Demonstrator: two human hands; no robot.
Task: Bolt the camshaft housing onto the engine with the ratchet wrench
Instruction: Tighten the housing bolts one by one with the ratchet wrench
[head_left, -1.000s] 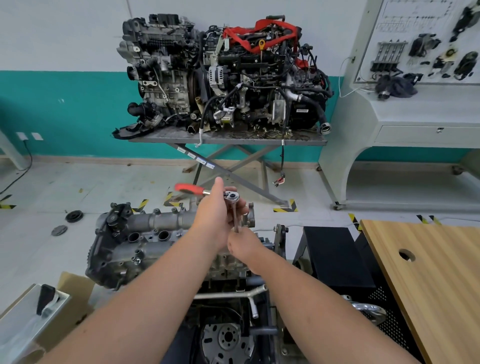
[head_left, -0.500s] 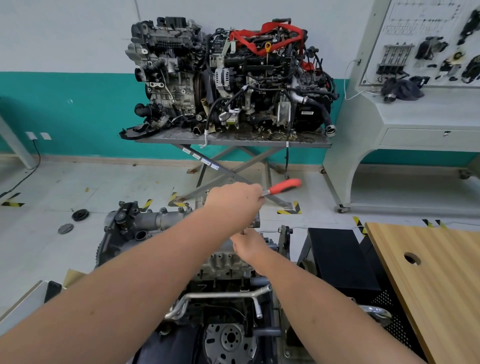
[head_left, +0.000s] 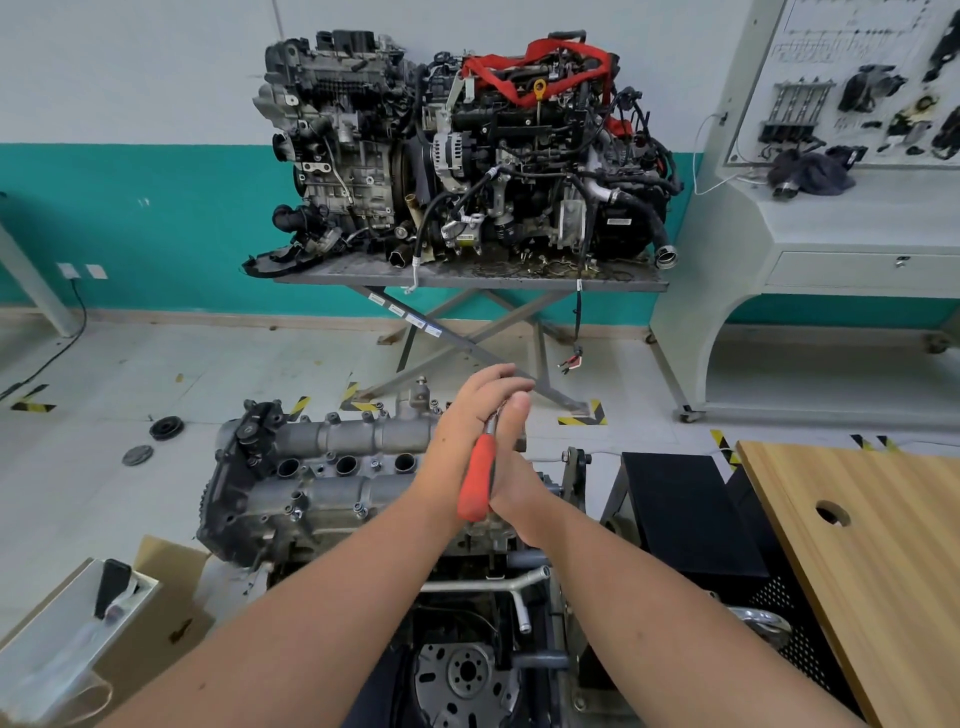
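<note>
Over the near right end of the camshaft housing (head_left: 343, 470), my left hand (head_left: 470, 415) capped the head of the ratchet wrench (head_left: 479, 475), fingers curled over it. Its red handle pointed back toward me, lying between my wrists. My right hand (head_left: 511, 467) sat just beside and below it; I could not tell whether that hand gripped anything. The bolt was hidden beneath my hands. The housing looked grey, dull cast metal, long axis running left to right atop the engine (head_left: 467, 649).
</note>
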